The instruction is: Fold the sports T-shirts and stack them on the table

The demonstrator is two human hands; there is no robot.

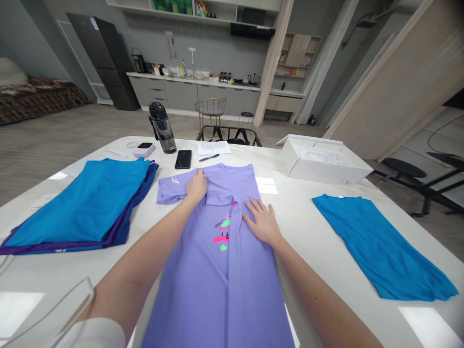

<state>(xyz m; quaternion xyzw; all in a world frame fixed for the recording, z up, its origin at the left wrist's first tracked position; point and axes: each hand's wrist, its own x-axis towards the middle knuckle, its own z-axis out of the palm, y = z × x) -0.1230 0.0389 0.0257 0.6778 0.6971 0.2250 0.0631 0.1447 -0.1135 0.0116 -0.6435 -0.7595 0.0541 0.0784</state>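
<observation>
A light purple T-shirt (253, 280) lies lengthwise on the white table in front of me, partly folded over, with a pink and green print showing near its middle. My left hand (196, 186) is closed on the shirt's cloth near the sleeve at the far left, its fingertips partly hidden. Flat on the right side of the shirt, below the collar end, rests my right hand (263, 222) with its fingers spread. To the left is a stack of folded garments, a bright blue one (83, 203) on top. A blue garment (377, 246) lies by itself at the right.
Behind the shirt stand a dark water bottle (165, 130), a black phone (183, 159), a pen (209, 157) and a printed sheet (213, 147). An open white box (326, 166) sits at the back right. A white cable (89, 290) runs by my left forearm.
</observation>
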